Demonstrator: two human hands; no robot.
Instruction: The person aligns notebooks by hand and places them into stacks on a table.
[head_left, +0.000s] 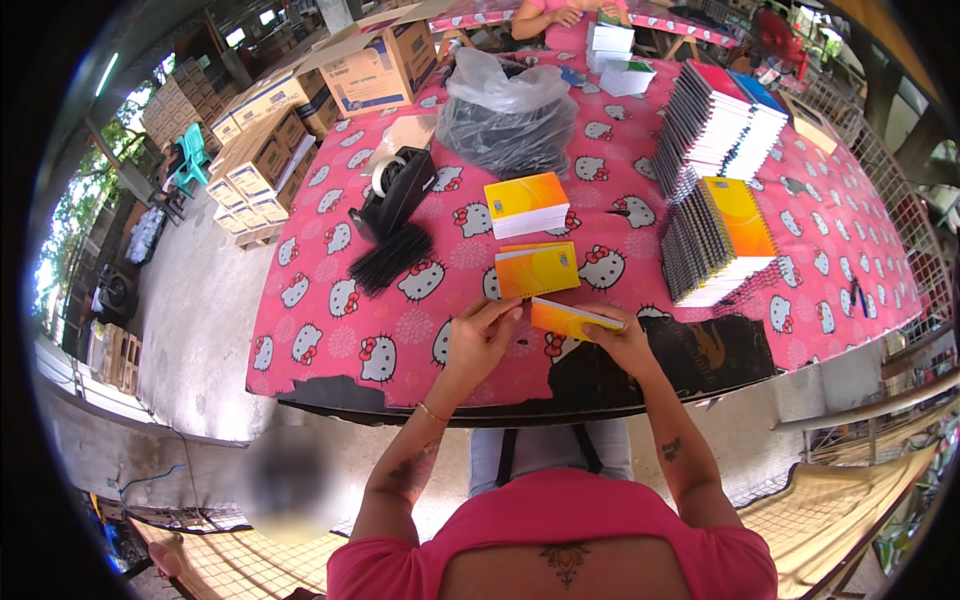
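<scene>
Your right hand (626, 343) grips the pad (560, 319), its long axis sideways. Just left of the pad is your left hand (482, 343); its grasp is unclear.

Bright daylight from the left;
glare washes out the foliage (72, 220); the worktop (300, 320) looks evenly lit; straight edges bow near the black rim (18, 300); a round patch (290, 482) is blurred

Free room lies between the orange pad stack (530, 207) and the obstructing spiral notebooks (737, 217).
</scene>
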